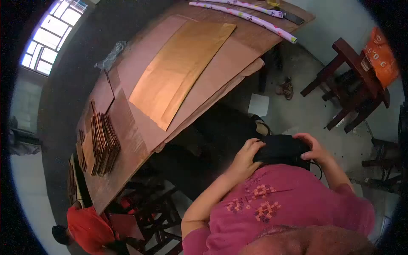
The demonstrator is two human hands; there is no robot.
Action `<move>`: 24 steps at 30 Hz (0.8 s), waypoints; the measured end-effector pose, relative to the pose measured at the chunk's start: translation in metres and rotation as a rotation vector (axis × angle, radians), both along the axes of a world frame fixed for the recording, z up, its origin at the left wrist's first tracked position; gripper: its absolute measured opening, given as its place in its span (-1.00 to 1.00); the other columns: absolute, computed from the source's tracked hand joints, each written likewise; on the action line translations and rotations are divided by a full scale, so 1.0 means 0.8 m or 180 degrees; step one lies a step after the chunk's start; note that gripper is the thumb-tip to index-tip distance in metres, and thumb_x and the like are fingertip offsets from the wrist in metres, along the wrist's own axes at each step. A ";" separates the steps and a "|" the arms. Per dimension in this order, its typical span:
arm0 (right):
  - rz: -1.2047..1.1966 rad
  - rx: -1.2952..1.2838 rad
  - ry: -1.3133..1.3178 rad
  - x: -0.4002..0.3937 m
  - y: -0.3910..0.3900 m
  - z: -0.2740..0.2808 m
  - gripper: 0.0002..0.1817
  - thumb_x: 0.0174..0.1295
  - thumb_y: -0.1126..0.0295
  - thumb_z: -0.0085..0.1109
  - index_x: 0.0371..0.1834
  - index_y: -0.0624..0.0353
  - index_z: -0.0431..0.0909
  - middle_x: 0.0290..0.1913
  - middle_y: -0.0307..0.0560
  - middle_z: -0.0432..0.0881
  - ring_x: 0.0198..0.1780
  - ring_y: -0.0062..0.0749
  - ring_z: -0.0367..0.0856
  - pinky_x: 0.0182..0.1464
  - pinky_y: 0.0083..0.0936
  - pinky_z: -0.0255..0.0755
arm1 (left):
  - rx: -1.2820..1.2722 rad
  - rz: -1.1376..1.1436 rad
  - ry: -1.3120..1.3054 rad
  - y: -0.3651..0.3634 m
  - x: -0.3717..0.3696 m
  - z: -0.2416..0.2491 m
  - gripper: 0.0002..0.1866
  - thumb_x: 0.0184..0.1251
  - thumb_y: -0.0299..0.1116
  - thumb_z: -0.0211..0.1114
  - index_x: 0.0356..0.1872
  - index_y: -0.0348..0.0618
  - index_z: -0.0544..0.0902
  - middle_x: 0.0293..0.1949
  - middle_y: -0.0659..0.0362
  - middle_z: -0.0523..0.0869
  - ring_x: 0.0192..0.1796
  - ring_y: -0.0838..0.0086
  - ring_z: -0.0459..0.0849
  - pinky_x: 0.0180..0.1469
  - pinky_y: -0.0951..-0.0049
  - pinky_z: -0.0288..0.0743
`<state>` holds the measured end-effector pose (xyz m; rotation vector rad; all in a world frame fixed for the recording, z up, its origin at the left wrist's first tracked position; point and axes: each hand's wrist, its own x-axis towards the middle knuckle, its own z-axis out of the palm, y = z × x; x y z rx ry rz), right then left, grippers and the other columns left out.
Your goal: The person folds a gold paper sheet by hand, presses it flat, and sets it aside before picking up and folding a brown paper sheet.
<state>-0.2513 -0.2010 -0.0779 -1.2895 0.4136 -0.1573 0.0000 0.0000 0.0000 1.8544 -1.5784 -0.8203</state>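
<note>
My left hand (248, 156) and my right hand (315, 148) hold a black pouch-like object (281, 148) from its two sides, at the waist of a magenta shirt. The fingers of both curl over its edges. Away from the hands, a golden-brown paper sheet (180, 70) lies on larger pinkish-brown sheets (225, 63) on the wooden table (108, 187).
Folded brown stacks (104, 144) stand at the table's near-left end. Patterned rolls (246, 19) lie at its far end. A person in red (89, 229) is at lower left. A wooden stool (357, 72) with an orange bag (380, 57) stands right.
</note>
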 end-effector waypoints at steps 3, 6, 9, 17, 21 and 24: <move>-0.0075 -0.0105 0.0557 -0.083 -0.031 0.049 -0.10 -0.18 0.32 0.43 0.40 0.12 0.37 0.35 -0.14 0.42 0.42 -0.29 0.31 0.50 -0.31 0.10 | -0.0062 -0.0522 0.0343 -0.044 -0.062 -0.017 -0.31 0.15 -0.61 0.41 0.33 -0.08 0.37 0.39 -0.10 0.28 0.39 -0.10 0.38 0.34 0.14 0.44; -0.0246 -0.0092 0.0673 -0.097 -0.028 0.053 -0.18 -0.16 0.30 0.41 0.32 0.13 0.42 0.31 -0.11 0.44 0.40 -0.31 0.32 0.49 -0.33 0.11 | -0.0144 -0.0708 0.0448 -0.052 -0.068 -0.020 -0.30 0.12 -0.57 0.46 0.33 -0.07 0.40 0.39 -0.10 0.29 0.40 -0.08 0.39 0.32 0.14 0.47; -0.0200 0.0072 0.0518 -0.099 -0.039 0.040 -0.42 -0.06 0.32 0.37 0.13 0.13 0.52 0.29 -0.08 0.44 0.37 -0.33 0.34 0.45 -0.32 0.15 | -0.0316 -0.0955 0.0537 -0.055 -0.073 -0.020 -0.29 0.09 -0.51 0.51 0.32 -0.06 0.44 0.39 -0.08 0.31 0.41 -0.04 0.38 0.32 0.14 0.49; -0.0301 -0.1127 0.0663 0.009 -0.058 0.104 -0.82 0.33 0.35 0.26 -0.14 0.21 0.56 -0.10 -0.20 0.61 -0.09 -0.51 0.58 0.01 -0.50 0.47 | -0.0087 -0.1325 0.0531 -0.048 -0.046 0.006 -0.28 0.18 -0.29 0.51 0.40 -0.02 0.44 0.49 -0.11 0.28 0.47 0.00 0.33 0.43 0.13 0.38; 0.0121 -0.2860 -0.0415 0.096 -0.075 0.136 -0.82 0.32 0.40 0.24 -0.14 0.28 0.55 -0.22 -0.11 0.58 -0.20 -0.45 0.60 -0.12 -0.49 0.50 | -0.0431 -0.0507 0.0293 -0.003 0.035 0.083 -0.46 0.28 -0.34 0.41 0.30 -0.14 0.55 0.33 -0.09 0.51 0.38 0.07 0.49 0.39 0.20 0.37; 0.0346 -0.3375 -0.0932 0.176 -0.082 0.171 -0.84 0.36 0.41 0.16 -0.11 0.27 0.54 -0.20 -0.02 0.57 -0.17 -0.23 0.61 -0.10 -0.41 0.49 | -0.0910 0.1203 -0.0423 0.022 0.130 0.115 -0.69 0.49 -0.39 0.19 0.15 -0.28 0.61 0.15 0.02 0.68 0.26 0.30 0.60 0.24 0.37 0.46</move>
